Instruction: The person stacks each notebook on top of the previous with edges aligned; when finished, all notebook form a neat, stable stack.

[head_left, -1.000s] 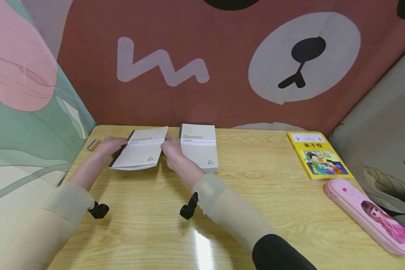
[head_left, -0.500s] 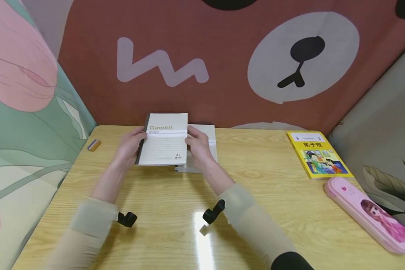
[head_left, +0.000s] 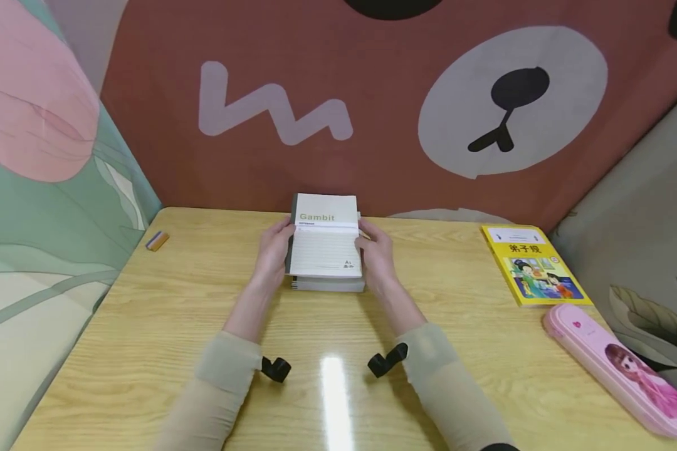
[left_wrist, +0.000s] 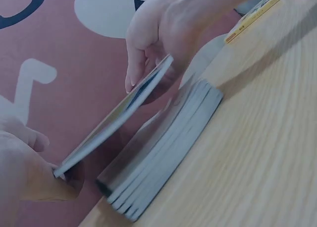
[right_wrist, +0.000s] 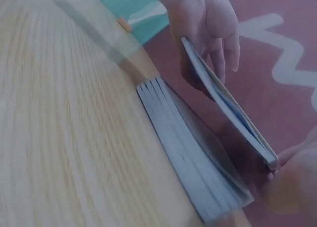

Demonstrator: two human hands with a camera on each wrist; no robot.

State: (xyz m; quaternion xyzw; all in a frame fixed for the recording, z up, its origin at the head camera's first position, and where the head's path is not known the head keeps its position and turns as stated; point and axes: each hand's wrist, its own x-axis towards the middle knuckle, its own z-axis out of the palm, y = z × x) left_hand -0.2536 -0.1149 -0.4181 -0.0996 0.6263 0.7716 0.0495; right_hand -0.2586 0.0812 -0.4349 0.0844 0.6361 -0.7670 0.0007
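Note:
A white notebook (head_left: 326, 241) with "Gambit" on its cover and a dark spine is held level between both hands. My left hand (head_left: 273, 250) grips its spine edge, thumb on top. Its opposite edge is pinched by my right hand (head_left: 379, 254). Directly beneath lies a stack of similar notebooks (head_left: 328, 284), whose page edges show in the left wrist view as several layers (left_wrist: 168, 152). Both wrist views show a gap between the held notebook (right_wrist: 228, 105) and the stack (right_wrist: 183, 152), so they are apart.
On the wooden table (head_left: 146, 351), a small striped eraser-like block (head_left: 157, 241) lies at the far left. At the right are a yellow book (head_left: 536, 266) and a pink pencil case (head_left: 620, 369). A wall with a bear picture (head_left: 383, 156) rises behind the table's back edge.
Both hands have lifted the notebook from the left side of the table and carried it right, over the stack. The eraser-like block, formerly partly beside the left hand, now stands uncovered.

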